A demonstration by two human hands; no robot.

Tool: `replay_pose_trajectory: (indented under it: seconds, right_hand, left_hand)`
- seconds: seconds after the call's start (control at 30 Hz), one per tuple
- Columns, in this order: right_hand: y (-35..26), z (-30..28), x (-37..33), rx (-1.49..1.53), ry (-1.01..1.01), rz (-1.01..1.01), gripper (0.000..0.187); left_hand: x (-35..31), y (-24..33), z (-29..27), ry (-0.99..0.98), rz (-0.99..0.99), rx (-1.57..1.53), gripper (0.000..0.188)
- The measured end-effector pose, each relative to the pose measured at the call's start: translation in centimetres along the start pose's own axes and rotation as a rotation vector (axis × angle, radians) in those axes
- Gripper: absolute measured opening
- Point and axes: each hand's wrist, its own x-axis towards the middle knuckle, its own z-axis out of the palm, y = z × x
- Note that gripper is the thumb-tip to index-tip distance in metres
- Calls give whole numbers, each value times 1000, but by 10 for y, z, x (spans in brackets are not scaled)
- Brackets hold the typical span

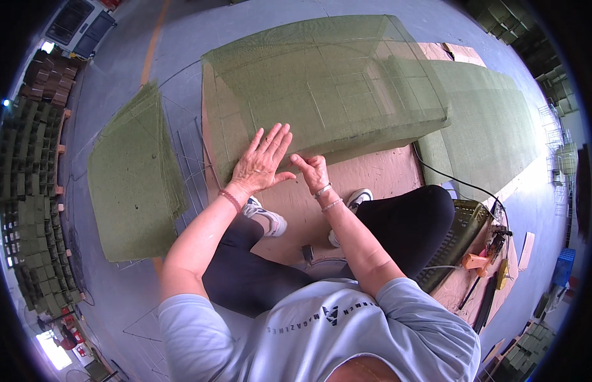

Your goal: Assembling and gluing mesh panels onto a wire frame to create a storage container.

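A wire frame [318,108] with green mesh netting [283,83] stretched over it lies in front of me on brown board. My left hand [259,162] rests flat on the near left part of the netting, fingers stretched out and thumb apart. Beside it, my right hand [312,172] is closed at the near edge of the mesh, thumb toward the left hand. Its fingers are curled, and their tips are partly hidden. The netting folds down over the frame's near side.
To the left stands a stack of green mesh pieces [127,184], with bare wire frames [192,156] beside it. More green mesh [487,121] lies on the right. Near my right knee are a black cable [458,181], a green perforated crate [458,232] and an orange-handled tool [475,262].
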Motion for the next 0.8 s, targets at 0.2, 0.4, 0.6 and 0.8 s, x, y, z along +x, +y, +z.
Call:
replay_pose_trajectory:
  seconds: [0.2,0.4,0.6,0.8]
  right_hand:
    - [-14,19,-10,164,-21,42,22]
    - [-14,31,-10,336,50,-68,19]
    - [-2,23,-4,220,-17,-73,16]
    - [-8,24,-5,145,40,-174,16]
  left_hand:
    - [0,0,-3,10,-11,-39,102]
    - [0,-3,-5,29,10,-78,101]
    - [1,0,-4,54,17,-142,101]
    - [28,13,2,88,21,-191,103]
